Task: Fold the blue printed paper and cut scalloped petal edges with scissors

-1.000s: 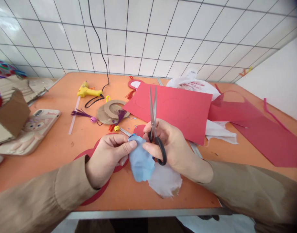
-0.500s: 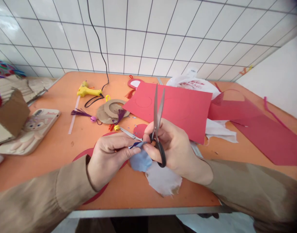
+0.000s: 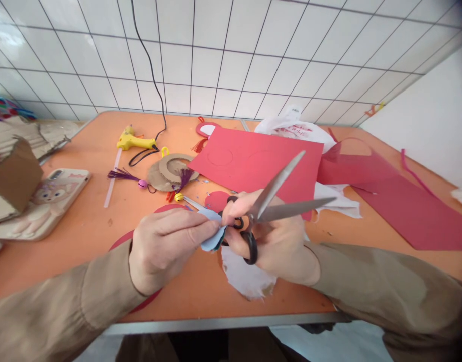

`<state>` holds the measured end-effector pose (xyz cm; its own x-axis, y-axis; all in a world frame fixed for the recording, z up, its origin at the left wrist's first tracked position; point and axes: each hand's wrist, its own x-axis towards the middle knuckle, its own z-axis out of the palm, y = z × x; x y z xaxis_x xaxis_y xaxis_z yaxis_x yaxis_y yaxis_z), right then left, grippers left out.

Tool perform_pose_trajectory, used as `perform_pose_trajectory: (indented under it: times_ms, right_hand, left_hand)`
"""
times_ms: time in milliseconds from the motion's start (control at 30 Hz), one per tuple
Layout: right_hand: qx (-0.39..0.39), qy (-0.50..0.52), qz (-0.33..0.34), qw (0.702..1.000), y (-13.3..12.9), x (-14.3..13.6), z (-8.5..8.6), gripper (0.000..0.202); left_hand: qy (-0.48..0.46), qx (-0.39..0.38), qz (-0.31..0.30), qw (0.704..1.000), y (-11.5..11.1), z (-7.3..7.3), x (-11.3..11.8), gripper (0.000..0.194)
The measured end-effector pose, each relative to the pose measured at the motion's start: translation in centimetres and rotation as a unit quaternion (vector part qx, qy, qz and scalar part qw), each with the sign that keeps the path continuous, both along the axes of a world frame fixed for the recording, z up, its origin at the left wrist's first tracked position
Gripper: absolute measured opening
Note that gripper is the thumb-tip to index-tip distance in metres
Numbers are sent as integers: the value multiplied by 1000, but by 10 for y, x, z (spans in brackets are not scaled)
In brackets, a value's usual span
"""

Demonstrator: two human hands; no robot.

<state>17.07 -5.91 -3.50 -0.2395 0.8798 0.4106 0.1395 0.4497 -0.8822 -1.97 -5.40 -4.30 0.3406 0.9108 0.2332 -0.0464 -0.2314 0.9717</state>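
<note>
My left hand (image 3: 166,249) is closed, pinching a small light-blue piece of fabric or felt (image 3: 210,242) with a dark edge beneath. Black-handled scissors (image 3: 279,184) hang in my right hand (image 3: 285,239), their blades spread and pointing up to the right, away from the blue piece. The right thumb and fingertips meet the blue piece's right edge. Below the hands lies a ragged white scrap (image 3: 248,274) on the orange table (image 3: 200,296). A small red disc (image 3: 216,200) and a thin metal tool (image 3: 193,202), partly hidden, lie just behind.
Large red sheets (image 3: 249,156) cover the back right, with a white plastic bag (image 3: 298,131) behind. A yellow glue gun (image 3: 136,141), cardboard rings (image 3: 166,173) and a purple tassel (image 3: 123,174) lie back left. A phone (image 3: 45,203) and cardboard box (image 3: 15,178) are at the left.
The scissors have swung from upright to leaning right, and their blades are wider apart. The blue piece has been turned and lifted between both hands. The view has shifted slightly.
</note>
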Motion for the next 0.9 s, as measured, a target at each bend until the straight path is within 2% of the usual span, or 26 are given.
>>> perform_pose_trajectory:
  times_ms: [67, 100, 167, 233, 300, 367, 467, 567, 700, 800, 900]
  right_hand:
    - [-36, -1, -4, 999, 0, -1, 2, 23]
    - [-52, 6, 0, 999, 1, -2, 2, 23]
    - [-87, 21, 16, 996, 3, -2, 4, 24]
    - [-131, 29, 46, 990, 6, -1, 6, 24]
    - [-184, 30, 88, 978, 10, 3, 10, 24]
    - [-213, 24, 139, 967, 16, 10, 15, 28]
    - [-198, -21, 222, 955, 26, 22, 24, 30]
    - [-145, -116, 281, 942, 36, 34, 35, 35]
    - [-82, -236, 277, 928, 47, 45, 42, 34]
    - [-62, -276, 281, 917, 49, 50, 43, 35]
    - [-55, -305, 256, 916, 48, 50, 43, 35]
  left_hand:
    - [24, 66, 6, 997, 2, 1, 2, 12]
    - [32, 72, 2, 997, 4, 2, 4, 10]
    - [11, 3, -2, 1000, 6, 2, 7, 6]
    - [-34, -111, -19, 993, 9, 1, 10, 11]
    - [-99, -206, -38, 973, 11, 0, 11, 13]
    - [-148, -266, -64, 950, 13, 0, 12, 14]
    - [-163, -297, -100, 936, 14, 1, 11, 13]
    - [-155, -293, -104, 938, 14, 2, 9, 12]
    - [-134, -285, -81, 946, 14, 1, 7, 13]
    - [-114, -275, -57, 953, 14, -2, 5, 14]
    - [-115, -267, -59, 955, 14, -3, 5, 15]
